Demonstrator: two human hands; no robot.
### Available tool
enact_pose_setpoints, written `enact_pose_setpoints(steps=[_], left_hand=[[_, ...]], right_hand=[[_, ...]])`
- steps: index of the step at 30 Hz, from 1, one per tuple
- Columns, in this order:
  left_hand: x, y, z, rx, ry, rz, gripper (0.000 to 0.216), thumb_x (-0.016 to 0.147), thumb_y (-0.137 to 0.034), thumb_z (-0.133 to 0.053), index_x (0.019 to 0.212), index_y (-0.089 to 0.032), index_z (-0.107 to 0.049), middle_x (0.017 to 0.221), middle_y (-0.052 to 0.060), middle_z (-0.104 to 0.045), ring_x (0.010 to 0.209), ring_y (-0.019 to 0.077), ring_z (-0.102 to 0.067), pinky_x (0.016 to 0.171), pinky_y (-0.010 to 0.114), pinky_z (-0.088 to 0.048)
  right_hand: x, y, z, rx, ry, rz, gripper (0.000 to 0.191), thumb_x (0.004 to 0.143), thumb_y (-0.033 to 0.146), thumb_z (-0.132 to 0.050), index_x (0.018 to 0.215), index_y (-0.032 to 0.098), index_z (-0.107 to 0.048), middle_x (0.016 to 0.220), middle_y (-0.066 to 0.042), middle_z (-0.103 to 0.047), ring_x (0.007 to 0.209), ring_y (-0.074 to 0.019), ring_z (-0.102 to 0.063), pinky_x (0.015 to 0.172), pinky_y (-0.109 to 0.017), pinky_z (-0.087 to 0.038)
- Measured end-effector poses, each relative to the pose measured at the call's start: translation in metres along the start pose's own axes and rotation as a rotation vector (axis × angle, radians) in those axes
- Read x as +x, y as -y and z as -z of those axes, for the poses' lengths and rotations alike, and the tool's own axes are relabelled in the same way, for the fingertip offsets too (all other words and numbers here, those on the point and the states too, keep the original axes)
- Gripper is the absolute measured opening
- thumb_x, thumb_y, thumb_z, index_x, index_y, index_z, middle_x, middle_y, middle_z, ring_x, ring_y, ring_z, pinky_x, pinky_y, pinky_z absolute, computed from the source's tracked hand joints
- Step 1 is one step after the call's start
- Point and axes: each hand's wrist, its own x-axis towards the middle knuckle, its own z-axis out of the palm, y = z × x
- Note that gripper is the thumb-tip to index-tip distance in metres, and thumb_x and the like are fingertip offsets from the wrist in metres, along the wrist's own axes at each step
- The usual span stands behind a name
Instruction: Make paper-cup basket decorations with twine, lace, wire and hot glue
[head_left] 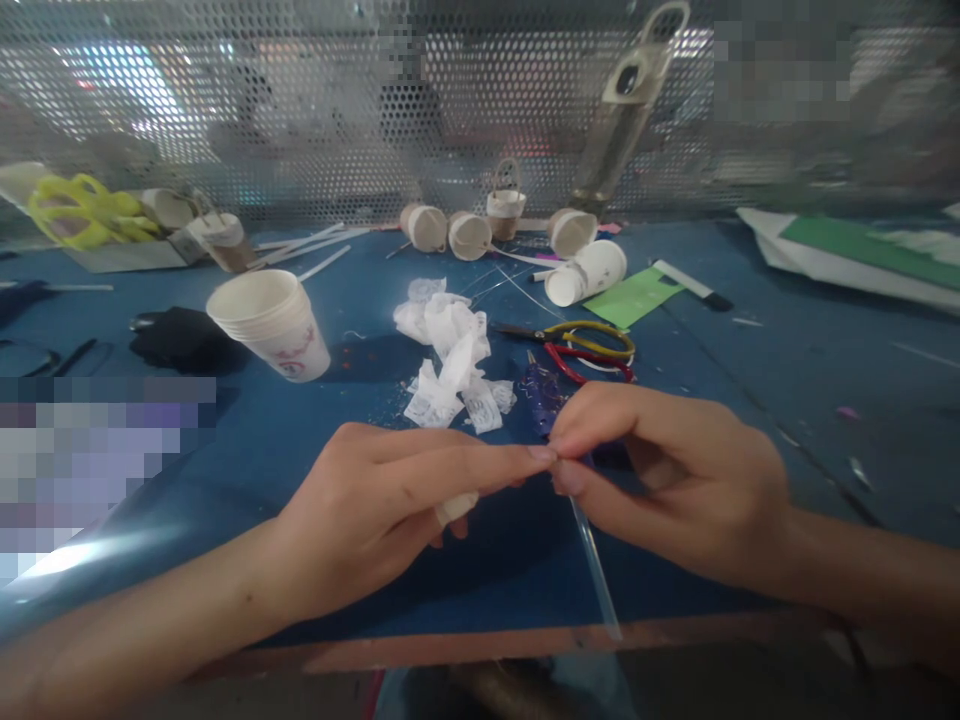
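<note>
My left hand [405, 500] reaches in from the left, its index finger stretched and the other fingers curled underneath. A small whitish piece [457, 508] shows below that index finger; whether it is held or wrapped round a finger I cannot tell. My right hand [667, 475] is closed in a pinch, thumb and index finger meeting at the tip of the left index finger. Whatever is in the pinch is too small to make out. Behind the right hand lies a blue glue gun [541, 395], and a clear glue stick [596, 570] points toward the table's front edge.
Crumpled white paper [457, 350] lies mid-table, with scissors [592, 345] to its right. Stacked paper cups [274, 325] stand at left. Small cup baskets [506, 212] line the perforated metal screen [315, 120]. A clear bottle [622, 120] leans there. Green paper [634, 297] lies right.
</note>
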Motion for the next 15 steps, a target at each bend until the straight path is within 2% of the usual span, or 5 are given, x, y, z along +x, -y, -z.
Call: enact_pose_setpoints(steps=[3, 7, 15], left_hand=[[0.0006, -0.0003, -0.0002, 0.005, -0.017, -0.018, 0.051, 0.086, 0.008, -0.051, 0.126, -0.018, -0.069, 0.1, -0.002, -0.078, 0.057, 0.0019, -0.062, 0.057, 0.009, -0.05], [0.001, -0.0002, 0.0, -0.079, -0.016, -0.001, 0.056, 0.085, 0.011, -0.046, 0.13, -0.015, -0.066, 0.103, -0.001, -0.077, 0.055, -0.0001, -0.06, 0.053, 0.005, -0.049], [0.0008, -0.0005, -0.0003, -0.117, 0.003, 0.046, 0.046, 0.094, 0.003, -0.048, 0.131, -0.019, -0.065, 0.1, -0.002, -0.077, 0.053, 0.0002, -0.057, 0.051, 0.005, -0.049]], right_hand=[[0.0003, -0.0007, 0.0002, 0.036, 0.017, -0.034, 0.013, 0.082, 0.008, -0.068, 0.085, 0.021, -0.065, 0.075, 0.001, -0.071, 0.065, -0.0118, -0.07, 0.056, -0.021, -0.055], [0.0003, -0.002, 0.0004, 0.038, 0.029, -0.049, 0.01, 0.083, 0.009, -0.067, 0.084, 0.019, -0.065, 0.074, 0.001, -0.07, 0.064, -0.0107, -0.069, 0.056, -0.02, -0.054], [-0.0002, -0.0016, 0.0018, -0.026, 0.028, -0.054, 0.008, 0.084, 0.01, -0.068, 0.083, 0.018, -0.066, 0.074, 0.002, -0.071, 0.063, -0.0081, -0.067, 0.057, -0.017, -0.052]])
